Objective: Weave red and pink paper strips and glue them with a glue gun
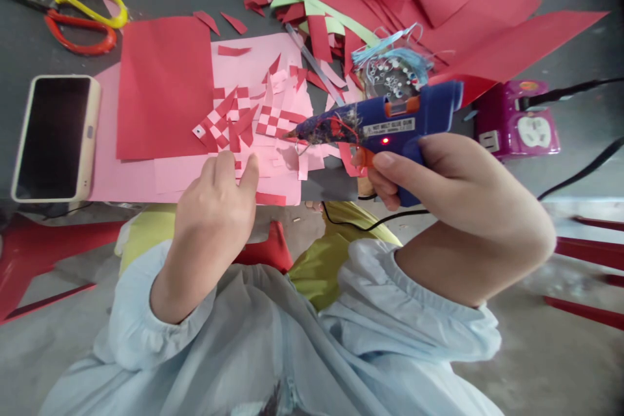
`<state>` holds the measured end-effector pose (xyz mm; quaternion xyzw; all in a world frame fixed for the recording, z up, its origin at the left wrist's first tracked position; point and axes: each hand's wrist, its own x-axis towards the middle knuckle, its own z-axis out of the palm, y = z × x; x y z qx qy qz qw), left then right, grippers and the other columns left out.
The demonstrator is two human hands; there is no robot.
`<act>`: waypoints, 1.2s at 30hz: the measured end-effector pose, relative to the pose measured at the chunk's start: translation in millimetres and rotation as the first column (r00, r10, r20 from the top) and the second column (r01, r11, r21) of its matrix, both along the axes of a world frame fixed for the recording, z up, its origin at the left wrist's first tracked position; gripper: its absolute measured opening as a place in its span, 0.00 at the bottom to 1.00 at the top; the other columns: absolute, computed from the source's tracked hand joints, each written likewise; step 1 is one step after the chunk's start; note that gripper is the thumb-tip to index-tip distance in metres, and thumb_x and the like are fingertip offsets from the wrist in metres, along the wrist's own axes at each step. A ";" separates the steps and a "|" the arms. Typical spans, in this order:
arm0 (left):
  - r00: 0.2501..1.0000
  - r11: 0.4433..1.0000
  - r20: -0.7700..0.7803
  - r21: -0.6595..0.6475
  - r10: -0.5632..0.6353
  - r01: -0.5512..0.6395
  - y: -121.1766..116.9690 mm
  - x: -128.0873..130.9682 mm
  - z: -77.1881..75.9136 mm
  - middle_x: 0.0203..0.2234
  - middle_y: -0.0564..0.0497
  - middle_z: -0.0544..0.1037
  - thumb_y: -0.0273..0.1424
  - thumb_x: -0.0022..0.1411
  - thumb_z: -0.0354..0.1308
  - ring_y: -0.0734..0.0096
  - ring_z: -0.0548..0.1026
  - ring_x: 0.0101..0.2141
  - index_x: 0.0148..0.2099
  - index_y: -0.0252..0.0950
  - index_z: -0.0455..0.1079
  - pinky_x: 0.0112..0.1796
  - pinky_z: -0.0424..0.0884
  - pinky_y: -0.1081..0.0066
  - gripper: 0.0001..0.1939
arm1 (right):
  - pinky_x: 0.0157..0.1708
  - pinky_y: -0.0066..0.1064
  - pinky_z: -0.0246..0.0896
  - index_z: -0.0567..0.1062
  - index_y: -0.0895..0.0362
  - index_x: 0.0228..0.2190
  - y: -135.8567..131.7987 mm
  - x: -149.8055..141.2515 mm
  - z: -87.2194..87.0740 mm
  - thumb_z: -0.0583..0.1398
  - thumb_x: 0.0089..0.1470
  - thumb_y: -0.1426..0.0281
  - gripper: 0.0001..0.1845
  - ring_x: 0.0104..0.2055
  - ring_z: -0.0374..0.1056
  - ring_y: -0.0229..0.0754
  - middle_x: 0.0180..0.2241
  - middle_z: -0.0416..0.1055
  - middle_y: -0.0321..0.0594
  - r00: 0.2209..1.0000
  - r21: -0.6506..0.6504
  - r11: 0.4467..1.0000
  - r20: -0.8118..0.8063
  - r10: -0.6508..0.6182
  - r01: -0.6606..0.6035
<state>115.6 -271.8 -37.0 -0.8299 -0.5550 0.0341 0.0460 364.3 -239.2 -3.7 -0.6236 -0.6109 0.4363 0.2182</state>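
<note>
My right hand [439, 175] grips a blue hot glue gun [409, 118] with an orange trigger and a lit red light. Its dirty nozzle points left, close to a red-and-pink woven paper piece [275, 120]. My left hand [217, 198] lies palm down on the pink paper, fingers bent, with a gap between thumb and forefinger. Just beyond its fingertips is a woven paper fish [214, 130] with a stuck-on eye. Beneath these pieces spreads a pink paper sheet [127, 182], and a red paper sheet [166, 88] lies over its left part.
A phone [53, 136] and yellow-and-red handled scissors [82, 32] lie at the left. Stacked red paper [468, 0], googly eyes [392, 75] and blue tassels [404, 55] are at the back. The glue gun's cord hangs below the table edge; a purple power socket [517, 120] stands right.
</note>
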 end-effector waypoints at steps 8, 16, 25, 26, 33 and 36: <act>0.999 0.998 0.015 0.054 -0.035 0.034 1.9 -0.6 -1.1 0.43 0.32 0.78 0.21 0.67 0.45 0.54 0.78 0.39 0.57 0.21 0.71 0.32 0.77 0.61 0.21 | 0.17 0.29 0.58 0.67 0.52 0.15 0.0 1.9 -1.7 0.62 0.52 0.51 0.24 0.17 0.61 0.35 0.14 0.65 0.35 1.000 0.013 1.000 -0.013 0.015 -0.015; 1.000 0.999 -0.014 0.048 -0.010 0.011 2.4 -2.7 -1.7 0.44 0.36 0.78 0.23 0.66 0.47 0.57 0.77 0.39 0.58 0.27 0.72 0.30 0.74 0.65 0.22 | 0.18 0.30 0.58 0.66 0.51 0.15 2.2 3.1 -1.4 0.60 0.53 0.53 0.22 0.17 0.62 0.35 0.14 0.66 0.36 0.998 0.022 0.998 0.028 0.051 -0.052; 0.999 0.999 -0.032 -0.036 0.018 -0.019 1.3 2.1 3.7 0.47 0.37 0.76 0.23 0.67 0.50 0.53 0.76 0.43 0.64 0.41 0.69 0.31 0.75 0.65 0.25 | 0.17 0.31 0.59 0.66 0.51 0.14 -0.1 0.7 -2.3 0.61 0.51 0.48 0.26 0.18 0.62 0.36 0.14 0.66 0.37 1.000 0.012 1.000 0.031 -0.002 0.001; 1.000 0.999 -0.016 -0.048 0.024 -0.025 0.9 2.7 4.5 0.47 0.38 0.76 0.23 0.67 0.50 0.53 0.77 0.44 0.64 0.43 0.69 0.31 0.75 0.65 0.25 | 0.17 0.31 0.59 0.66 0.51 0.14 -0.5 0.4 -2.5 0.62 0.51 0.47 0.26 0.18 0.62 0.36 0.14 0.66 0.37 0.999 0.009 1.000 0.032 -0.012 0.011; 0.960 0.996 0.266 0.000 0.082 -0.085 4.5 -11.5 4.2 0.45 0.43 0.81 0.24 0.71 0.45 0.57 0.79 0.46 0.67 0.38 0.68 0.44 0.77 0.61 0.26 | 0.18 0.32 0.58 0.67 0.52 0.17 -0.6 0.6 -4.1 0.62 0.50 0.43 0.28 0.18 0.62 0.36 0.14 0.66 0.36 0.999 0.010 1.000 0.037 -0.022 0.022; 0.903 0.971 0.407 0.126 0.134 -0.201 8.1 -23.7 5.2 0.46 0.46 0.83 0.24 0.69 0.46 0.59 0.79 0.49 0.61 0.38 0.73 0.51 0.74 0.61 0.23 | 0.19 0.31 0.59 0.68 0.52 0.17 0.0 1.2 -3.6 0.62 0.51 0.43 0.28 0.18 0.62 0.36 0.14 0.66 0.35 1.000 0.023 1.000 0.020 -0.004 0.004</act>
